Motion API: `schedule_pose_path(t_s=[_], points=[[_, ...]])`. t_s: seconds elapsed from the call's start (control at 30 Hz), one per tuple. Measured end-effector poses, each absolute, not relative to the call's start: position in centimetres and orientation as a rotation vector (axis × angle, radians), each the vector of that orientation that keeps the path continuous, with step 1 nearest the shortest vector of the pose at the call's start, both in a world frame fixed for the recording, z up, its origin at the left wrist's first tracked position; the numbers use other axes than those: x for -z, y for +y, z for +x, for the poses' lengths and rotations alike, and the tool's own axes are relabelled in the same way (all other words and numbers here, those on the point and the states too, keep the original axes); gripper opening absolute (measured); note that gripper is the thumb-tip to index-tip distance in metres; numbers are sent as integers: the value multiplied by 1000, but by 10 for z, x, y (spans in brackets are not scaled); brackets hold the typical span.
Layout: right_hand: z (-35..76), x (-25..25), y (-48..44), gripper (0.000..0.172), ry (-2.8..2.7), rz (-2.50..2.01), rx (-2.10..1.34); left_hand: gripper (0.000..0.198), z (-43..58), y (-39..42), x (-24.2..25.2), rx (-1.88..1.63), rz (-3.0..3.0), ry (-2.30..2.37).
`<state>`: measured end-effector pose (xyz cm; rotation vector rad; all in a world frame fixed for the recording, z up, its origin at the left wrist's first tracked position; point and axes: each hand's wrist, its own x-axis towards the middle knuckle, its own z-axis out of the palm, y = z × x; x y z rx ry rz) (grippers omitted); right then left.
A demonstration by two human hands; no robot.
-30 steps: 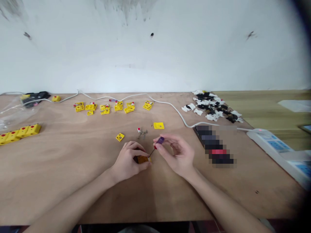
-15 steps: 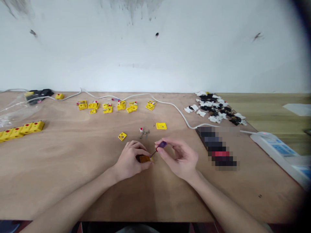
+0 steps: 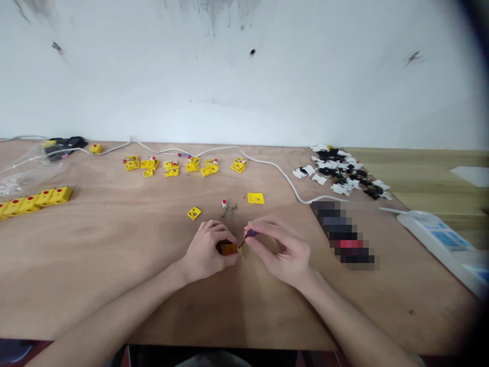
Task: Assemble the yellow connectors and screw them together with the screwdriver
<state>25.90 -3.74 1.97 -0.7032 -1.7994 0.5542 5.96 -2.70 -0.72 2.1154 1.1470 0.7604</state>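
My left hand (image 3: 206,252) is closed around a small yellow-orange block (image 3: 229,249) pressed on the wooden table (image 3: 114,255). My right hand (image 3: 280,250) pinches a small screwdriver with a purple handle (image 3: 250,234), its tip angled down onto the block. Just beyond my hands lie a small yellow square piece (image 3: 194,212), a yellow plate (image 3: 255,198) and a few small metal parts with a red-and-white cap (image 3: 227,208).
A row of yellow parts (image 3: 183,166) lies near the wall, and a line of yellow blocks with red dots (image 3: 34,199) at the left edge. A pile of black and white pieces (image 3: 342,176) sits back right. A white cable (image 3: 282,178) runs to a power strip (image 3: 439,237).
My right hand has lowered and moved closer to the left hand, so the screwdriver handle sits nearer the block. The view has shifted slightly.
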Motion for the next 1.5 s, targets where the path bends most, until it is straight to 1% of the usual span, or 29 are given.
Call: schedule_pose_path(t_s=[0.1, 0.27, 0.47, 0.7, 0.83, 0.93, 1.0, 1.17, 1.27, 1.43, 1.5], points=[[259, -21, -37, 48, -1760, -739, -631, 22, 60, -27, 6, -753, 2104, 1155], [259, -19, -36, 47, -1715, -721, -578, 21, 60, -27, 6, -737, 2106, 1152], [258, -21, -36, 43, -1710, -762, -659, 20, 60, -27, 5, -723, 2106, 1158], [257, -26, -35, 45, -1762, -753, -566, 20, 60, -26, 7, -725, 2107, 1167], [256, -26, -38, 42, -1725, -737, -534, 21, 60, -26, 8, -745, 2114, 1154], [254, -25, -40, 39, -1750, -747, -601, 21, 60, -26, 9, -742, 2118, 1157], [252, -25, -41, 40, -1737, -749, -635, 20, 60, -26, 9, -745, 2119, 1157], [250, -29, -40, 44, -1766, -720, -473, 21, 60, -26, 8, -752, 2120, 1141], [251, -30, -39, 40, -1775, -747, -563, 21, 60, -26, 6, -742, 2111, 1147], [254, -24, -40, 32, -1677, -782, -554, 18, 60, -27, 5, -739, 2104, 1150], [255, -20, -41, 31, -1658, -789, -638, 17, 60, -28, 5, -742, 2098, 1155]])
